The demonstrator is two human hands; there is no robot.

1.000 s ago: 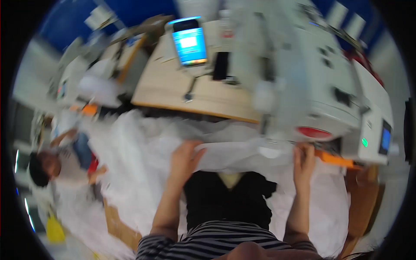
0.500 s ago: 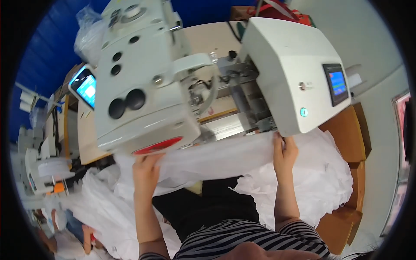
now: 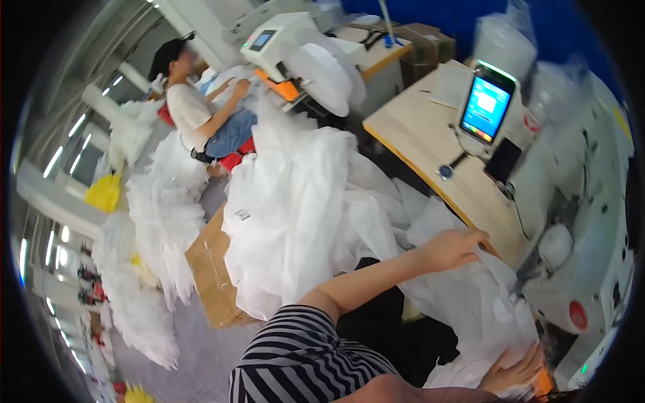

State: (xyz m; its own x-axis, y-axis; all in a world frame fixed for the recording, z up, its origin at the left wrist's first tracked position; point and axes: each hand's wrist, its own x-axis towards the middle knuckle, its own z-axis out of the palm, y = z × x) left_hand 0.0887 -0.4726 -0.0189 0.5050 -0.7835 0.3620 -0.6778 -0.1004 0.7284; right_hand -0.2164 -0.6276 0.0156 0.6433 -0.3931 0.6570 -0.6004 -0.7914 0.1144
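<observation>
Though partly visible, right grip [image 3: 512,371] indiscernible in state, left grip [image 3: 457,247] pinching white fabric [image 3: 467,295]

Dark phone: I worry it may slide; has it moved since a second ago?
No: the dark phone shows no shift on the table, lying just right of the lit screen as before.

Sheer fabric [image 3: 484,295] is coloured white; the sleeve [image 3: 289,346] at six o'clock is striped black and grey. The device screen [image 3: 486,106] at two is lit blue, the machine badge [image 3: 578,314] at four red.
</observation>
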